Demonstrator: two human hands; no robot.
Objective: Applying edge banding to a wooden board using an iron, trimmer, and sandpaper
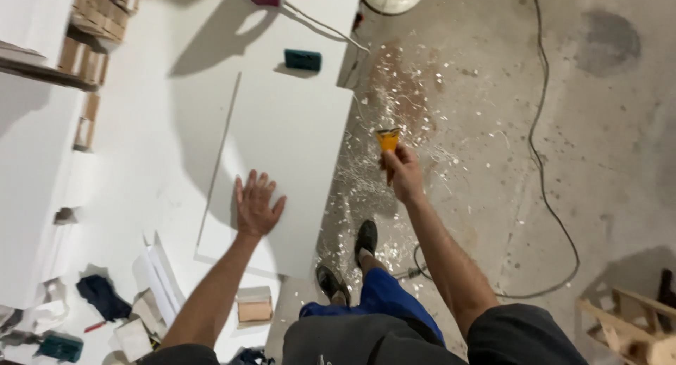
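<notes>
Pressing flat with fingers spread, the person's left hand (257, 204) rests palm-down on the white panel (282, 161), near the panel's closer end and just inside its right edge. Beyond that hand, a dark green block (303, 60) lies on the worktable (141, 125). To the right, off the panel's edge, the right hand (403, 173) is wrapped around an orange-handled scraper (388, 140), blade pointing away, above white shavings (380, 189) on the floor. Judging from this, steady downward weight from the flat palm would keep the panel from shifting under edge work.

White panel (282, 161), orange-yellow scraper (388, 139), teal block (303, 60), grey floor (598, 125) flecked with white shavings (394, 90)
</notes>
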